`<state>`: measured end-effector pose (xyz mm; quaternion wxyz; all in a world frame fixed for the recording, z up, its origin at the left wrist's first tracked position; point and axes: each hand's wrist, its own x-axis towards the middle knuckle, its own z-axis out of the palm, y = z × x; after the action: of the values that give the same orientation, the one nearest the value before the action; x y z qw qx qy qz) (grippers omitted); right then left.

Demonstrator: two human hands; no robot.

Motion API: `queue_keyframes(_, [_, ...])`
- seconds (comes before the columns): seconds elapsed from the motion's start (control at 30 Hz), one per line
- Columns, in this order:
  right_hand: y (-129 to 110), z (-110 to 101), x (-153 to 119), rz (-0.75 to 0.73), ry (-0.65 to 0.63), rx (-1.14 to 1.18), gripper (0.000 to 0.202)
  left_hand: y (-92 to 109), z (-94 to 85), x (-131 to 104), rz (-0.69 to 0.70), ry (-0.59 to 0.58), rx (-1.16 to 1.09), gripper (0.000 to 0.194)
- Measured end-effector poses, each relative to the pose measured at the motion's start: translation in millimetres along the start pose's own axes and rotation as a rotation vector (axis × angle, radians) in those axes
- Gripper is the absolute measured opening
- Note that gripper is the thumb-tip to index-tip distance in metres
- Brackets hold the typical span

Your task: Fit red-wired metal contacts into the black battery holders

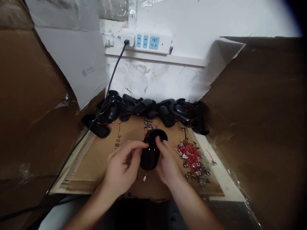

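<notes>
The right hand (166,163) has its fingers closed on a black shell (150,162) above the cardboard (96,163); the left hand (124,159), fingers slightly parted, touches the shell, grip unclear. Black writing (117,140) reads "净含量"; blue writing (148,124) is partly hidden.

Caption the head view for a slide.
Right hand holds a black part, left hand at its edge, red-wired pieces heaped nearby.

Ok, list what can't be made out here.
In the head view:
Rounded black plastic shell: underside faces away, right hand covers one side.
Thin red wire: too small and blurred to tell whether the left hand grips it.
Heaped shiny metal pieces with red leads: too small, overlapping to count.
Black cable, lower left: cut by left edge.
</notes>
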<state>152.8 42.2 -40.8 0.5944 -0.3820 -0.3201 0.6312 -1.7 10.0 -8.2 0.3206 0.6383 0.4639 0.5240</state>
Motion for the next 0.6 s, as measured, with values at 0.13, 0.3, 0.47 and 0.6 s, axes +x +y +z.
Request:
queue_keyframes(0.13, [-8.7, -0.3, -0.2, 0.202, 0.011, 0.167, 0.055, -9.5, -7.6, 5.2, -0.001, 0.296, -0.088, 0.012])
queue_keyframes(0.3, [-19.1, -5.0, 9.8, 0.216, -0.058, 0.269, 0.038, -30.1, -8.4, 16.4, -0.105, 0.159, 0.017, 0.012])
queue_keyframes(0.47, [-36.6, -18.8, -7.5, 0.156, -0.037, 0.29, 0.038, -45.1, 0.4, 20.0, 0.04, -0.002, 0.328, 0.024])
queue_keyframes(0.6, [-53.3, -62.0, -84.4, 0.182, -0.04, 0.263, 0.033, -51.1, 3.0, 19.6, 0.167, -0.075, 0.456, 0.029])
